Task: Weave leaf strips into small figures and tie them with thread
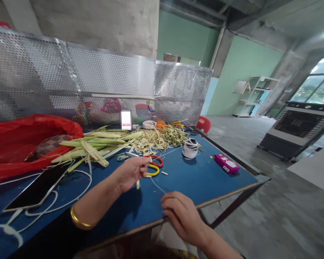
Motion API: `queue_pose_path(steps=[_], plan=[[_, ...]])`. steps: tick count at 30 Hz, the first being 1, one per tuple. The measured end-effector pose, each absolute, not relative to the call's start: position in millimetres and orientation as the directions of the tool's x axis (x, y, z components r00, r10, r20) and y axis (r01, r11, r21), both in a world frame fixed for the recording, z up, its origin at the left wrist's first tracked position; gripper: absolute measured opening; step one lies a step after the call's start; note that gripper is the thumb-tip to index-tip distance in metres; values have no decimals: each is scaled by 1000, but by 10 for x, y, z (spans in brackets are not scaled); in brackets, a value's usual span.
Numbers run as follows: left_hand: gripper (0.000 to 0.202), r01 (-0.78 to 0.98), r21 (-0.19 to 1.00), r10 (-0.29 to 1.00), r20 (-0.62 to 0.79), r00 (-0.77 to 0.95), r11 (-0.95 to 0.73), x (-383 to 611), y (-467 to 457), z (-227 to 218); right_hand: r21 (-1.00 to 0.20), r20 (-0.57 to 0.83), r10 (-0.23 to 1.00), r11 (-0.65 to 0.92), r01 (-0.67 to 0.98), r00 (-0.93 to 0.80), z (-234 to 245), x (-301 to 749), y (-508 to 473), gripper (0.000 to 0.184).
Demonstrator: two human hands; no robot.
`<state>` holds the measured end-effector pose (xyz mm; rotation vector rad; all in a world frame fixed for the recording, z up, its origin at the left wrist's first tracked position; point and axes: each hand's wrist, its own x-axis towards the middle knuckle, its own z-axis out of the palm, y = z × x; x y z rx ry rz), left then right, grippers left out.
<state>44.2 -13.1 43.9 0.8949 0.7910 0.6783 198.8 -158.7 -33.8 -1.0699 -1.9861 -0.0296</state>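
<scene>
My left hand (131,172) is raised over the blue table (205,180), its fingers pinched on a small pale piece of leaf strip and one end of a thin white thread (157,185). The thread runs down to my right hand (181,213), which is closed on its other end near the table's front edge. Scissors with red and yellow handles (154,166) lie just behind my left hand. A gold bangle (79,221) sits on my left wrist.
Green and pale leaf strips (97,145) are heaped mid-table beside a red plastic bag (18,144). A phone (37,189) with white cable lies left. A spool of white thread (190,148) and a pink packet (226,163) sit right. A perforated metal screen (97,82) backs the table.
</scene>
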Motion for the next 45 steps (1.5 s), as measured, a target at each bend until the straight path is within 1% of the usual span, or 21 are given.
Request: queue_pose_path(steps=[2,4,5,6,8,9,11,13,16,20,22,24,25,27,28,31,34,36,39,42,45], plan=[[14,-219,875,811,-271,518,432,311,39,559,-502,729,684,567,653,-33,-266,2023,-1472,15],[15,-266,863,821,-250,514,429,196,198,642,-619,694,685,409,671,222,-193,2089,-1266,13],[15,-295,852,823,-240,514,433,148,263,666,-627,636,735,317,712,233,-156,2123,-1132,13],[17,-316,840,822,-237,518,441,107,317,678,-579,557,814,237,780,166,-120,2149,-983,11],[20,-358,814,815,-221,536,457,47,389,671,-364,346,938,150,919,-16,-61,2157,-669,17],[21,-373,803,810,-215,545,464,26,411,658,-324,296,954,151,934,-51,-42,2135,-517,22],[21,-401,787,811,-205,547,469,-4,435,622,-279,234,967,171,945,-106,-30,2045,-251,33],[20,-427,777,825,-200,529,463,-24,452,586,-245,175,974,182,952,-141,-39,1935,-59,40],[19,-464,768,851,-195,488,442,-45,490,543,-231,109,982,178,956,-157,-32,1872,66,50],[19,-505,753,874,-191,447,422,-59,552,495,-301,23,989,144,943,-144,80,2116,-62,69],[18,-514,746,877,-194,440,424,-58,569,477,-359,-18,992,112,927,-127,138,2316,-230,69],[19,-520,738,876,-200,439,429,-55,575,467,-410,-60,993,72,909,-106,162,2511,-443,64],[18,-523,734,875,-203,438,433,-53,576,465,-453,-84,992,45,890,-93,159,2600,-558,61],[18,-530,726,875,-207,437,437,-48,577,464,-716,-203,978,-118,689,-43,128,2757,-784,63],[18,-533,723,875,-209,437,439,-46,577,466,-795,-223,974,-162,585,-33,106,2825,-887,64],[20,-532,721,873,-215,437,444,-41,577,472,-910,-283,959,-271,316,8,49,2964,-1104,63],[22,-522,727,871,-216,442,446,-38,567,483,-941,-335,942,-333,64,-27,48,2956,-1152,59],[23,-517,732,870,-212,444,443,-39,553,491,-943,-329,941,-333,-33,-77,77,2872,-1104,53],[23,-516,738,874,-204,442,433,-43,527,504,-947,-305,946,-314,-73,-112,123,2705,-974,46],[22,-517,741,876,-201,438,429,-43,503,513,-949,-299,948,-308,-71,-114,132,2570,-832,44],[21,-513,741,874,-207,439,433,-33,491,511,-962,-250,964,-258,-94,-95,108,2482,-701,43]])
